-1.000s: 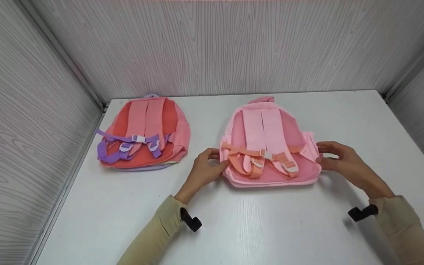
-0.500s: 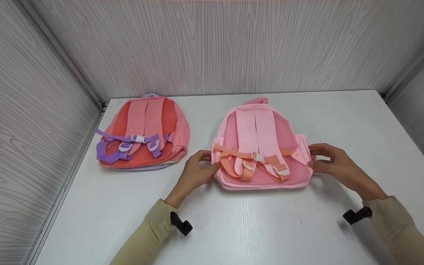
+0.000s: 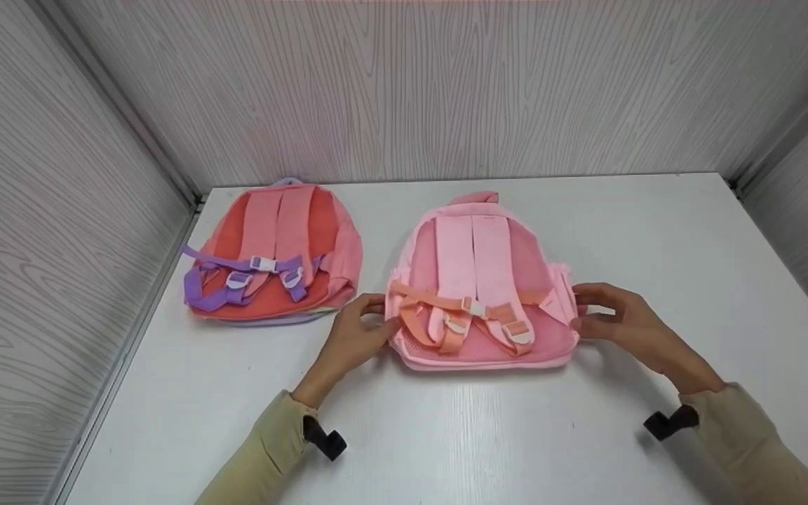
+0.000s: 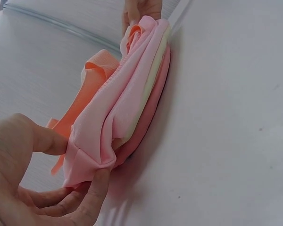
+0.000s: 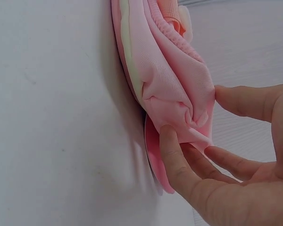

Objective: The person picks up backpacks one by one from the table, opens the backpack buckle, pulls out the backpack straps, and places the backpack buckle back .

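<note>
A light pink backpack point(image 3: 488, 358) with orange straps and white buckles lies strap side up on the white table. At its left side my left hand point(image 3: 355, 338) pinches the fabric between thumb and fingers; the left wrist view shows this hand point(image 4: 56, 188) gripping the pink side point(image 4: 92, 162). My right hand point(image 3: 632, 330) holds the opposite side, thumb on the strap side. In the right wrist view, the fingers point(image 5: 172, 155) press the pink side pocket point(image 5: 165, 113). Its underside is hidden.
A coral-red backpack point(image 3: 232, 231) with purple straps lies strap side up at the table's left rear. Wood-grain panels stand behind point(image 3: 446, 91) and along both sides of the white table point(image 3: 488, 449).
Both hands have slid the pink backpack left and slightly toward me, keeping their hold on its sides. The coral-red backpack has stayed in place.
</note>
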A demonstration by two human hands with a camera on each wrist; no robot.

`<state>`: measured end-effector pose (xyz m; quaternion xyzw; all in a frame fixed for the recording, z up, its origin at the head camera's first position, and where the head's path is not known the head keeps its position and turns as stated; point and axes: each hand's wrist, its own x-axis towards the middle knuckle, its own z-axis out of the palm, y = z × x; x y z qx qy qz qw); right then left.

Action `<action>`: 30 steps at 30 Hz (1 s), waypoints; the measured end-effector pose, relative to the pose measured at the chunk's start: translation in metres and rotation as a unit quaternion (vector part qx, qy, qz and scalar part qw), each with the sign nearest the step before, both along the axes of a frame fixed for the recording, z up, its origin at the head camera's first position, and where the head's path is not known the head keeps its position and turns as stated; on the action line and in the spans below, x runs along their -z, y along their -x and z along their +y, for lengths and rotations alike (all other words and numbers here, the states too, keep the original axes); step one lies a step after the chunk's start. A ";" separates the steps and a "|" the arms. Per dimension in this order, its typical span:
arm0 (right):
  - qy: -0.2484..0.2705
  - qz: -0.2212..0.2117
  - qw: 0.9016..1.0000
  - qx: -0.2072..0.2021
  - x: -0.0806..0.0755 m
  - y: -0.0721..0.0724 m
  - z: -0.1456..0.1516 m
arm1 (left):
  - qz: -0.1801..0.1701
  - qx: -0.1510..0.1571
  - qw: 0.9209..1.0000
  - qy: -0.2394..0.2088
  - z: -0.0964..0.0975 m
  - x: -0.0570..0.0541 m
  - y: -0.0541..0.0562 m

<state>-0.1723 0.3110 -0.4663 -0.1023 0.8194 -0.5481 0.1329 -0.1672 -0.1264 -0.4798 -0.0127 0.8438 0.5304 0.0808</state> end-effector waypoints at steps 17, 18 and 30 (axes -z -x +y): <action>-0.050 0.025 0.998 0.006 -0.002 0.000 -0.009 | 0.008 0.034 0.999 0.035 -0.018 -0.001 -0.005; -0.062 0.037 0.997 0.010 -0.003 0.000 -0.010 | 0.014 0.039 0.998 0.045 -0.019 -0.003 -0.006; -0.139 0.185 0.972 0.047 -0.021 0.002 -0.024 | 0.088 0.052 0.986 0.130 -0.019 -0.040 -0.010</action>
